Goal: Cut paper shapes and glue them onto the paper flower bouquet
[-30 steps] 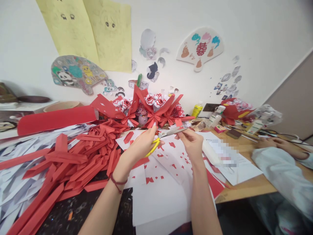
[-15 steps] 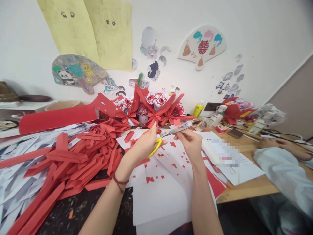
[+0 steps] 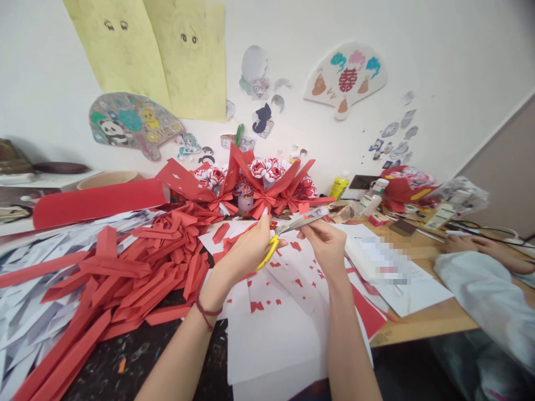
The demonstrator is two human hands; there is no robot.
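My left hand [image 3: 251, 248] is closed around the yellow handles of a pair of scissors [image 3: 270, 254], whose metal blades point up and to the right. In the fingers of my right hand [image 3: 328, 242] is a small folded piece of red paper [image 3: 304, 208], pinched close to the blade tips. The blades pass against the paper, and the exact cutting spot is partly hidden by my fingers. Below both hands, small red paper scraps [image 3: 257, 306] lie scattered over white paper sheets [image 3: 276, 345].
To the left lies a heap of folded red paper strips [image 3: 167, 262] beside many white strips [image 3: 37, 301]. Red-wrapped paper bouquets [image 3: 267, 170] stand against the wall. Bottles [image 3: 373, 196] stand at the back right. Another person's sleeve [image 3: 472, 284] rests at the right edge.
The yellow scissor handles have shifted very slightly in my left hand. My right hand and the red paper look almost unmoved.
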